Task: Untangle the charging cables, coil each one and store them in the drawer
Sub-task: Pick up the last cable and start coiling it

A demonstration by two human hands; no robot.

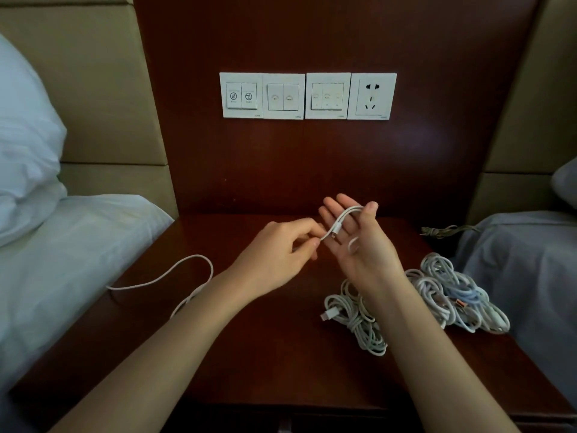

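Note:
My right hand [356, 239] is raised palm-up over the nightstand [268, 348], fingers straight. A white cable [342, 218] lies across its palm and loops round the thumb, with its plug end near the fingers. My left hand [281, 250] pinches that cable just left of the plug. The cable's slack [175, 273] trails in a loop over the nightstand's left side toward the bed. A pile of white coiled and tangled cables [437, 295] lies on the nightstand at the right, partly hidden by my right forearm.
Beds with white sheets flank the nightstand on the left [56, 270] and right [524, 276]. A wall panel of switches and a socket [307, 95] is mounted above. A dark cord [443, 230] lies at the back right. A drawer front edge [287, 425] shows at the bottom.

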